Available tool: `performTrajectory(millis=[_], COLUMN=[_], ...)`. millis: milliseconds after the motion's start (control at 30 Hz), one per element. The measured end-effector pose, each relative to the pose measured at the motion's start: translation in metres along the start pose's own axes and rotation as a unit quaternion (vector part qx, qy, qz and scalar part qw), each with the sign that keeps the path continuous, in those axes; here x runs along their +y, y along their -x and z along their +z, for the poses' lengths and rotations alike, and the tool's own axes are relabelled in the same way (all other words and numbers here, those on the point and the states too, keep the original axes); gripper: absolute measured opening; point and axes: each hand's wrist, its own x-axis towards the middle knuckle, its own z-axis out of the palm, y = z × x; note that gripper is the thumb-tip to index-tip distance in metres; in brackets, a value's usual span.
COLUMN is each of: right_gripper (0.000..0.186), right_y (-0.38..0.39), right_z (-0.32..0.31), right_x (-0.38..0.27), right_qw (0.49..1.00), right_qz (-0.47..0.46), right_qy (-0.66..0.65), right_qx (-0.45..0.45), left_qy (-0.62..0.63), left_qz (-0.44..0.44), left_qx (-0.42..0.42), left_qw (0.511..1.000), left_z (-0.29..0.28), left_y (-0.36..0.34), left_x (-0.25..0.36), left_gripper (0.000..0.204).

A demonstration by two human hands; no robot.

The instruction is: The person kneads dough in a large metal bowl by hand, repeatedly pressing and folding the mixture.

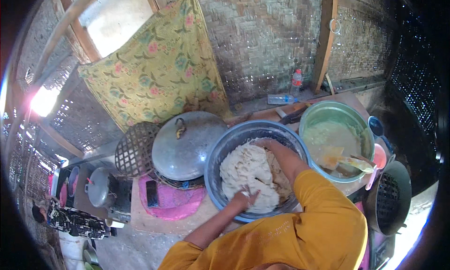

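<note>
Flour — white, clumpy, mounded

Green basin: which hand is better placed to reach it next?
Right, probably: the right hand is nearer the green basin; the left hand is farther left, on the near side of the white mixture.

The person wears a mustard-yellow top of plain, soft-looking cloth, creased into broad folds. Its sleeves are short and loose — the right sleeve and the left sleeve both end in wide openings that leave the right forearm and left forearm bare. Small, pale printed lettering marks the cloth — too faint to make out. The left hand is ungloved, with slim fingers.
</note>
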Motion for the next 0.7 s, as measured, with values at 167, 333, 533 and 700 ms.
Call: performTrajectory(millis=[167, 333, 533, 700], right_gripper=[0.083, 0.103, 0.079, 0.060], right_y=[-0.001, 0.081, 0.233, 0.213], right_z=[0.015, 0.106, 0.102, 0.057], right_x=[-0.001, -0.012, -0.068, -0.015], right_qw=[0.998, 0.972, 0.991, 0.987], right_qz=[0.009, -0.045, -0.058, -0.127], right_qy=[0.065, 0.207, 0.109, -0.095], right_qx=[-0.021, 0.099, -0.054, 0.006], left_qy=[0.066, -0.023, 0.124, 0.132], left_qz=[0.038, 0.025, 0.199, 0.075], left_qx=[-0.007, -0.038, 0.137, -0.064], left_qw=[0.997, 0.999, 0.962, 0.986], left_z=[-0.038, -0.091, -0.100, -0.084], left_y=[0.053, 0.057, -0.122, -0.159], left_x=[0.042, 0.007, -0.046, -0.010], left_gripper=[0.081, 0.062, 0.063, 0.090])
